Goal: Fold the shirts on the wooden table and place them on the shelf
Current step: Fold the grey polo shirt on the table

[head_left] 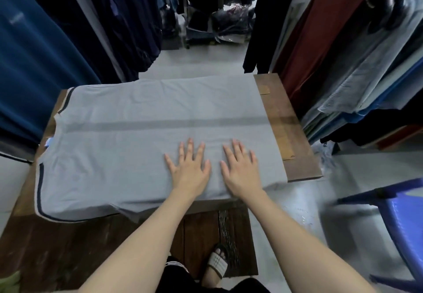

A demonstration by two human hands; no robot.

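— Where's the shirt point(142, 137)?
— Spread flat on the wooden table point(290, 137), collar to the left.
— And the hands?
— Left hand point(190, 169) and right hand point(242, 171) lie side by side on its near half, fingers straight and splayed, pressing the cloth, gripping nothing.
— Around it?
— Hanging clothes point(332, 52); a blue chair point(398, 219) at right.

No legible text, label, brand or number. A pale mark on the hanging blue garment point(16, 18) is too blurred to read. The tag point(49, 142) at the collar of the shirt point(137, 155) is likewise unreadable.
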